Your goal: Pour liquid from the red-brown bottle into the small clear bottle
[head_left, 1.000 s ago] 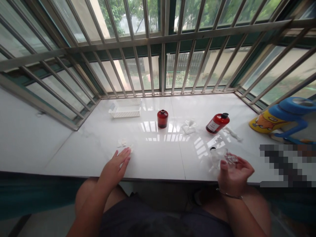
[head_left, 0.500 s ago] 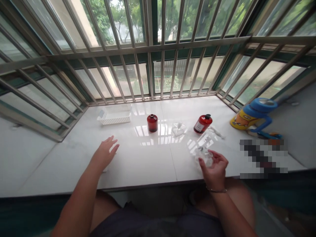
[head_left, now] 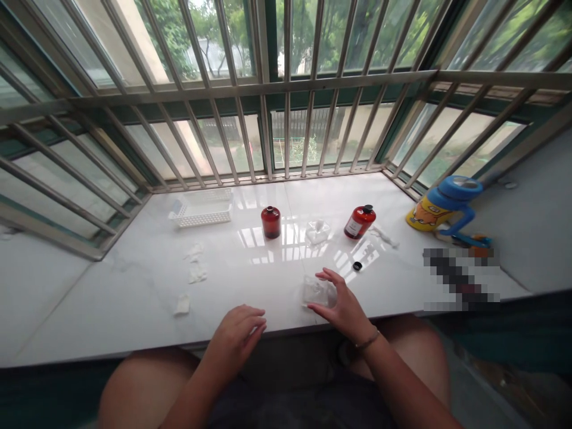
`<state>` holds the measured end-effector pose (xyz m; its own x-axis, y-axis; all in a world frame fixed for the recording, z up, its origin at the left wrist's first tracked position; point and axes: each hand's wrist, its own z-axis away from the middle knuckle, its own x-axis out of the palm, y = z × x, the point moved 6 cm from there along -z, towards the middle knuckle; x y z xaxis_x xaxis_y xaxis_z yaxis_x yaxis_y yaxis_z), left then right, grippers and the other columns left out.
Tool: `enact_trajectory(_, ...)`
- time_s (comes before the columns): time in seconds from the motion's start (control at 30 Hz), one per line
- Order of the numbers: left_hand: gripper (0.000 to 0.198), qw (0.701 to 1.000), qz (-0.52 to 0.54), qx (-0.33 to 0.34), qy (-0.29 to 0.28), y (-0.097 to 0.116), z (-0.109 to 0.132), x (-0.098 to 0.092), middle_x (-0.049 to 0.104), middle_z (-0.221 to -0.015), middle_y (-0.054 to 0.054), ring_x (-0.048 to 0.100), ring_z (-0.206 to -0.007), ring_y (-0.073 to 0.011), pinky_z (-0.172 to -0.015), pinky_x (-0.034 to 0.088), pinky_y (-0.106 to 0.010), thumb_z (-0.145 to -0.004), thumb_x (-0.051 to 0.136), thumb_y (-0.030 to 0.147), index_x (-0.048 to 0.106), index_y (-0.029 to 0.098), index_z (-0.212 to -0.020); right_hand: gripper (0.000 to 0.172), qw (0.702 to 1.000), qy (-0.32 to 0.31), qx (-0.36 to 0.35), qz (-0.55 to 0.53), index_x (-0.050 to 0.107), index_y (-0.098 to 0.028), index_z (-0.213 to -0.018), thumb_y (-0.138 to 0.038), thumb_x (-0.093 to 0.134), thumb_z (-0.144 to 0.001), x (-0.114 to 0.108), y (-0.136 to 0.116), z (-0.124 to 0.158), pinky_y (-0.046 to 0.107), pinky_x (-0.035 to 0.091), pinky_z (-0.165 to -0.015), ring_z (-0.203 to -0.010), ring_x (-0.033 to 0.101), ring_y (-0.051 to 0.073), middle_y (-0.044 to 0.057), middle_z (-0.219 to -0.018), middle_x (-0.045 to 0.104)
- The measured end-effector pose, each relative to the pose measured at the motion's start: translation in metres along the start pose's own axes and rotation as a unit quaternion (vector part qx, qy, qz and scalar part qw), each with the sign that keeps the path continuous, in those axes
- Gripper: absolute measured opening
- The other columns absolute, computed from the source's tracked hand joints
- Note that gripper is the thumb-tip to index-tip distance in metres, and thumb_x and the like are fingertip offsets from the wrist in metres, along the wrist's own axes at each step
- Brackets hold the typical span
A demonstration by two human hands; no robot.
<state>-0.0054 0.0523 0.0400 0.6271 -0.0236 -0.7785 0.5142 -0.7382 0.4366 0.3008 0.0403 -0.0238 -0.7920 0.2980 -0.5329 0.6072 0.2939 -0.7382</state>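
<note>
My right hand (head_left: 342, 304) has its thumb and fingers around a clear, square-sided container (head_left: 315, 292), low over or on the counter near its front edge; I cannot tell whether it touches. My left hand (head_left: 239, 333) is at the front edge, to the left of that container, holding nothing, its fingers stretched out. Beyond the right hand lies a small black cap (head_left: 357, 266). A second clear container (head_left: 318, 232) stands farther back, between a red-brown bottle with an uncapped neck (head_left: 270, 223) and a red labelled bottle with a black top (head_left: 360, 223).
A white perforated basket (head_left: 203, 208) sits at the back left. Several crumpled white tissue pieces (head_left: 197, 273) lie on the left of the white counter (head_left: 134, 298). At the right stands a blue and yellow mug-like bottle (head_left: 442, 205), beside a blurred-out patch. Metal bars (head_left: 286, 83) line the window.
My left hand has come back from the tissue pieces toward the front middle. My right hand has moved left with the clear container, and the black cap now shows plainly on the counter.
</note>
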Motion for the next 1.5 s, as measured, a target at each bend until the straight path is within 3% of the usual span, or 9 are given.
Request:
enact_trajectory(0.3,0.012,0.999,0.008,-0.042,0.002,-0.005,0.009,-0.008,0.081,-0.099,-0.005,0.078,-0.092,-0.0223,-0.083,0.065,-0.035,-0.105,0.062,0.024,0.073,0.026,-0.102,0.092,0.999,-0.027,-0.002,-0.043,0.040,-0.030,-0.160,-0.046,0.091,-0.084,0.035,-0.022,-0.008,0.055,0.057,-0.115,-0.134,0.069,0.033,0.012,-0.142,0.069)
enact_trajectory(0.43,0.016,0.997,0.009,-0.074,-0.015,-0.012,0.017,-0.003,0.078,-0.089,-0.002,0.076,-0.081,-0.0192,-0.075,0.062,-0.029,-0.105,0.060,0.024,0.073,0.026,-0.097,0.089,0.998,-0.048,0.019,-0.047,0.042,-0.031,-0.159,-0.044,0.090,-0.085,0.038,-0.021,-0.010,0.053,0.053,-0.119,-0.138,0.065,0.032,0.013,-0.147,0.065)
enact_trajectory(0.6,0.015,0.991,0.023,-0.121,-0.047,-0.020,0.024,0.002,0.078,-0.084,0.003,0.074,-0.069,-0.0147,-0.065,0.056,-0.022,-0.104,0.063,0.029,0.074,0.026,-0.095,0.098,0.997,-0.069,0.001,-0.021,0.037,-0.030,-0.163,-0.051,0.090,-0.084,0.029,-0.022,-0.008,0.054,0.047,-0.125,-0.149,0.053,0.036,0.014,-0.161,0.052)
enact_trajectory(0.73,0.016,0.990,0.027,-0.128,-0.046,-0.020,0.027,-0.004,0.078,-0.083,0.004,0.074,-0.069,-0.0137,-0.064,0.054,-0.021,-0.106,0.063,0.034,0.075,0.027,-0.097,0.063,0.997,-0.003,-0.029,0.071,0.040,-0.026,-0.161,-0.043,0.063,-0.105,-0.004,-0.008,-0.009,0.056,0.045,-0.125,-0.148,0.053,0.034,0.015,-0.157,0.055)
enact_trajectory(0.87,0.021,0.990,0.019,-0.132,-0.034,-0.020,0.028,-0.010,0.076,-0.078,0.003,0.072,-0.067,-0.0137,-0.062,0.051,-0.022,-0.107,0.062,0.036,0.074,0.026,-0.093,0.041,0.966,0.107,0.013,0.233,0.060,-0.019,-0.140,-0.041,0.059,-0.105,-0.050,0.033,-0.015,0.058,0.045,-0.119,-0.136,0.058,0.036,0.019,-0.139,0.065)
enact_trajectory(1.0,0.021,0.992,0.022,-0.119,-0.029,-0.017,0.025,-0.009,0.074,-0.078,0.002,0.069,-0.066,-0.0138,-0.062,0.050,-0.023,-0.107,0.061,0.036,0.073,0.025,-0.092,0.042,0.940,0.110,0.080,0.313,0.063,-0.018,-0.134,-0.044,0.061,-0.101,-0.076,0.076,-0.017,0.054,0.048,-0.111,-0.126,0.062,0.037,0.019,-0.129,0.071)
enact_trajectory(1.17,0.017,0.994,0.037,-0.095,-0.026,-0.010,0.016,-0.004,0.073,-0.083,0.001,0.070,-0.072,-0.0150,-0.069,0.054,-0.025,-0.107,0.060,0.031,0.071,0.025,-0.095,0.046,0.924,0.088,0.133,0.347,0.065,-0.018,-0.132,-0.052,0.058,-0.100,-0.095,0.107,-0.025,0.048,0.047,-0.106,-0.121,0.063,0.036,0.017,-0.129,0.072)
enact_trajectory(1.37,0.010,0.996,0.059,-0.066,-0.014,0.001,0.010,-0.003,0.076,-0.093,-0.001,0.074,-0.086,-0.0176,-0.080,0.058,-0.027,-0.106,0.061,0.023,0.069,0.025,-0.101,0.048,0.886,0.145,0.217,0.384,0.065,-0.013,-0.134,-0.046,0.053,-0.101,-0.153,0.146,-0.059,0.051,0.045,-0.103,-0.122,0.058,0.040,0.023,-0.129,0.069)
enact_trajectory(1.5,0.010,0.996,0.066,-0.061,-0.029,0.006,0.014,0.003,0.076,-0.096,-0.002,0.074,-0.090,-0.0182,-0.083,0.060,-0.029,-0.106,0.061,0.022,0.069,0.026,-0.101,0.049,0.877,0.138,0.253,0.384,0.067,-0.012,-0.133,-0.043,0.060,-0.095,-0.177,0.174,-0.084,0.051,0.046,-0.101,-0.122,0.057,0.040,0.025,-0.131,0.068)
